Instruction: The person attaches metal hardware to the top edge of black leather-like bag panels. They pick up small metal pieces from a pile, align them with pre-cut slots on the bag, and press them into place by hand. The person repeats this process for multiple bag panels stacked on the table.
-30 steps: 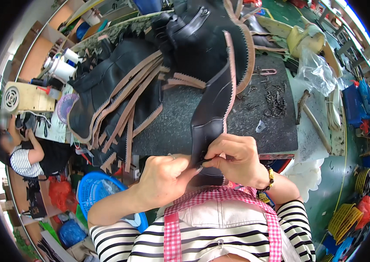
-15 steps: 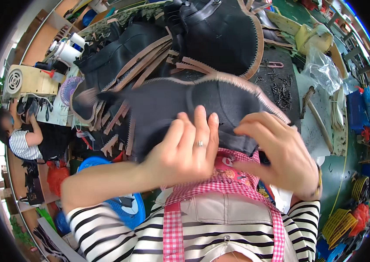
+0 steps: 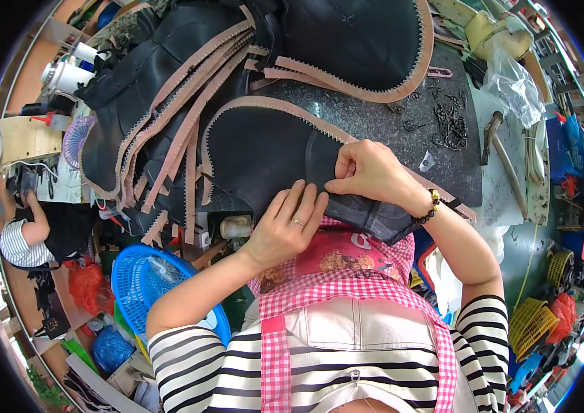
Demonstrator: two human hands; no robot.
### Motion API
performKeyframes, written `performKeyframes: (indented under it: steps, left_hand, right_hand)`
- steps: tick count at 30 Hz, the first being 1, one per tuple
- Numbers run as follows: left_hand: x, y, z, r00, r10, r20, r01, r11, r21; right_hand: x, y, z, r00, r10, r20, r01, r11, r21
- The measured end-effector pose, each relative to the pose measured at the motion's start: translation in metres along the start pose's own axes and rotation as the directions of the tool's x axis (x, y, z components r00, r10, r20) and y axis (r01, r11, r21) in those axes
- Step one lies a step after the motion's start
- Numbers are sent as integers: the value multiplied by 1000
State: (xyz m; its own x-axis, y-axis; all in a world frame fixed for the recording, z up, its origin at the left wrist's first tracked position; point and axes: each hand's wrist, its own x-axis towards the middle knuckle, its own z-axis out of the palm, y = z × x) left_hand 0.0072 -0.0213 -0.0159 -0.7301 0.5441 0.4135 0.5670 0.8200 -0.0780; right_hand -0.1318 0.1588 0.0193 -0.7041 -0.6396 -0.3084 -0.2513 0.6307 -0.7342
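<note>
A black leather boot upper (image 3: pixel 264 141) with a brown, zigzag-cut border lies in front of me, its near edge towards my apron. My left hand (image 3: pixel 287 230) rests with outstretched fingers on that near edge; its thumb is hidden. Just to the right, my right hand (image 3: pixel 374 172) is closed, thumb and forefinger pinching the upper near a raised seam. Whatever small part sits between those fingertips is hidden. A black strap-like section (image 3: pixel 368 217) of the upper hangs below my right hand.
More black uppers (image 3: pixel 147 89) with brown borders are heaped at the far left, another (image 3: pixel 354 41) at the far middle. Black scraps (image 3: pixel 449 124) and a hammer (image 3: pixel 502 165) lie to the right. A blue basket (image 3: pixel 133 282) stands lower left; a co-worker (image 3: pixel 27 234) sits beyond.
The upper has come down flatter on the table, and its rounded left end now shows. My right hand has moved left and closed on it. The view has shifted slightly.
</note>
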Motion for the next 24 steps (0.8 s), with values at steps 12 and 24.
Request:
performKeyframes:
  steps: [12,24]
  left_hand:
    - [-6,0,11,994,101,27,-104,987,120]
    - [-3,-4,2,991,52,120,-60,996,67]
  right_hand:
    - [3,-9,-1,999,27,44,-21,992,-127]
    - [-45,2,4,983,-141,-118,148,988,52]
